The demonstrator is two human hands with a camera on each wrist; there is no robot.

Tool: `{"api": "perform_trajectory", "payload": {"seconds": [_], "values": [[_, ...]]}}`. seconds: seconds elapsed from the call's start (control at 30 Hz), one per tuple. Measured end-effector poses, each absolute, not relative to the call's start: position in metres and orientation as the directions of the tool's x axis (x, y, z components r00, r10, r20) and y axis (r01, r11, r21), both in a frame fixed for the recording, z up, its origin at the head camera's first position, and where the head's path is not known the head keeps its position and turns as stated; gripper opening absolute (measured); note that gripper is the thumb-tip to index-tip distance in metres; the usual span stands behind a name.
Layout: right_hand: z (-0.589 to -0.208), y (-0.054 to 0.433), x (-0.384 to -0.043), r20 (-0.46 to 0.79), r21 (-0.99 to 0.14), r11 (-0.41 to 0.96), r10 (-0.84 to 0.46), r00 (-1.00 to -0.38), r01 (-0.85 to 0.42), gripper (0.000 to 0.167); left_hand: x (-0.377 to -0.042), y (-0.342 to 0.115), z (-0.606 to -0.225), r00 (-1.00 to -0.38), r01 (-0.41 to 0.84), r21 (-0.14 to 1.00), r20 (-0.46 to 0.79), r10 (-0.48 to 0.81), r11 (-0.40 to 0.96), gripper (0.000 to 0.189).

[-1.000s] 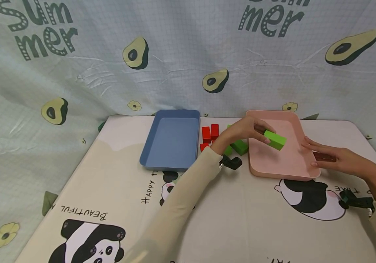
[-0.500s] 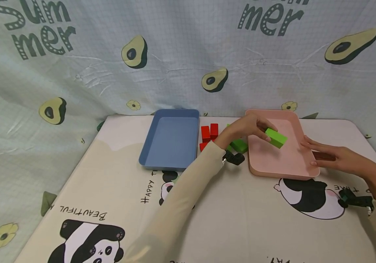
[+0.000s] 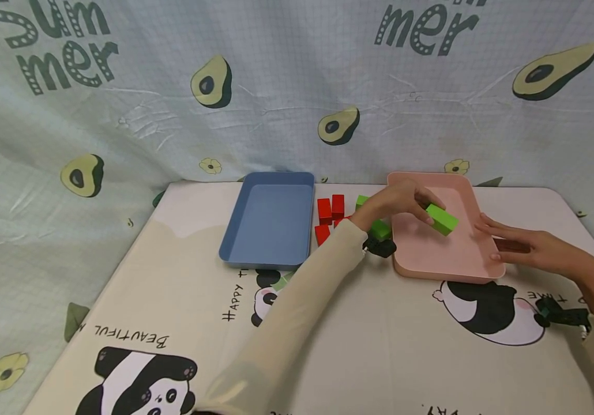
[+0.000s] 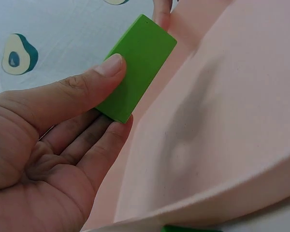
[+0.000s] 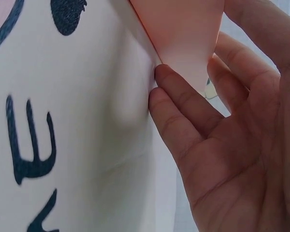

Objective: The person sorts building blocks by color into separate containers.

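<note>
In the head view my left hand [image 3: 403, 203] is over the pink tray [image 3: 421, 262], pinching a green block [image 3: 442, 219] above the tray's floor. The left wrist view shows the thumb lying on the face of the green block [image 4: 137, 70], with fingers behind it. My right hand [image 3: 530, 248] is at the tray's right side, fingers extended and touching its edge. In the right wrist view, two fingertips of the right hand [image 5: 222, 125] rest on the cloth beside the pink tray's wall [image 5: 183, 38].
A blue tray [image 3: 271, 225] lies to the left. Between the trays are several red blocks [image 3: 324, 211] and green blocks [image 3: 380, 230], partly hidden by my left wrist. A panda-print cloth covers the table [image 3: 380, 346]; an avocado-print curtain [image 3: 276, 86] hangs behind.
My left hand has moved slightly right with the green block, farther over the pink tray. More of the red and green blocks shows behind the wrist. The right hand stays in place.
</note>
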State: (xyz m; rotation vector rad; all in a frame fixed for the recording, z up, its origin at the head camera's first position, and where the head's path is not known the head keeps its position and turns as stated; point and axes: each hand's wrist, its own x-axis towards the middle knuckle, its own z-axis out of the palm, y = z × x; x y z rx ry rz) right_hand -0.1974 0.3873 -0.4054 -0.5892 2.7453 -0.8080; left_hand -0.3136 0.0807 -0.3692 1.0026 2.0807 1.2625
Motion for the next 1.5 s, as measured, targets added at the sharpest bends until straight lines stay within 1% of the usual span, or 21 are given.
{"api": "perform_trajectory", "payload": {"seconds": [0.07,0.2,0.33,0.5,0.73,0.87,1.07,1.2,1.3,1.5], "values": [[-0.406,0.388,-0.198,-0.088,-0.561,0.763,-0.441,-0.893,-0.321,0.072,-0.315,0.083,-0.371,-0.602,0.325,0.897,-0.048,0.797,0.299,0.041],[-0.408,0.388,-0.199,-0.079,-0.563,0.757,-0.448,-0.890,-0.331,0.070,-0.317,0.089,-0.373,-0.610,0.266,0.920,-0.071,0.790,0.289,0.042],[-0.408,0.388,-0.199,-0.078,-0.565,0.756,-0.447,-0.891,-0.330,0.069,-0.318,0.096,-0.374,-0.602,0.239,0.922,-0.105,0.791,0.305,0.042],[-0.407,0.389,-0.199,-0.085,-0.563,0.758,-0.449,-0.890,-0.329,0.069,-0.319,0.104,-0.376,-0.568,0.241,0.922,-0.120,0.814,0.304,0.041],[-0.405,0.390,-0.201,-0.089,-0.564,0.759,-0.446,-0.890,-0.324,0.070,-0.322,0.113,-0.381,-0.528,0.294,0.907,-0.109,0.842,0.302,0.041],[-0.405,0.390,-0.201,-0.086,-0.570,0.756,-0.445,-0.892,-0.322,0.071,-0.322,0.118,-0.386,-0.502,0.281,0.916,-0.113,0.857,0.286,0.040],[-0.406,0.390,-0.201,-0.096,-0.566,0.764,-0.435,-0.895,-0.310,0.071,-0.322,0.123,-0.393,-0.471,0.267,0.914,-0.154,0.869,0.306,0.038],[-0.407,0.391,-0.201,-0.108,-0.556,0.777,-0.418,-0.902,-0.294,0.072,-0.320,0.125,-0.391,-0.429,0.287,0.909,-0.161,0.889,0.303,0.039],[-0.406,0.391,-0.201,-0.115,-0.554,0.781,-0.414,-0.903,-0.288,0.072,-0.318,0.126,-0.389,-0.392,0.280,0.917,-0.162,0.905,0.285,0.040],[-0.405,0.390,-0.199,-0.114,-0.551,0.783,-0.413,-0.904,-0.288,0.070,-0.320,0.133,-0.398,-0.342,0.237,0.938,-0.163,0.925,0.253,0.039]]}}
